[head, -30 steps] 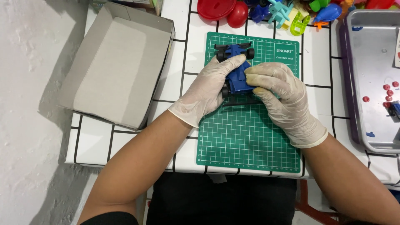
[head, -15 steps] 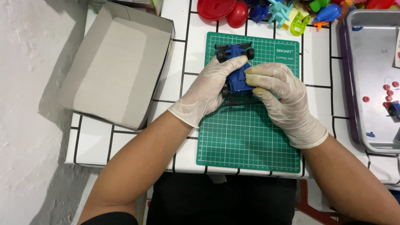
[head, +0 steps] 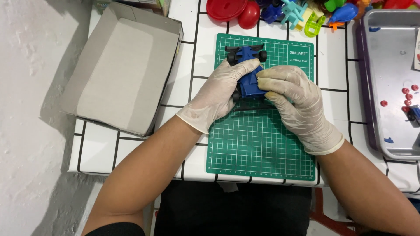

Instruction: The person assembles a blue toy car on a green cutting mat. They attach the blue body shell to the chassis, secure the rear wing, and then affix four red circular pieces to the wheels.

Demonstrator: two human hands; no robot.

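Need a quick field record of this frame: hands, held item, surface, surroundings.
left hand: gloved, gripping the toy car from its left side
right hand: gloved, gripping the car from its right side
toy car: blue, black wheels, nose pointing away
cutting mat: green, under the car
cardboard box: open, left of the mat
metal tray: right, small red parts inside
plastic toys: heaped at the far edge

We see a blue toy racing car (head: 248,72) with black wheels on the green cutting mat (head: 262,148), its rear apparently hidden.
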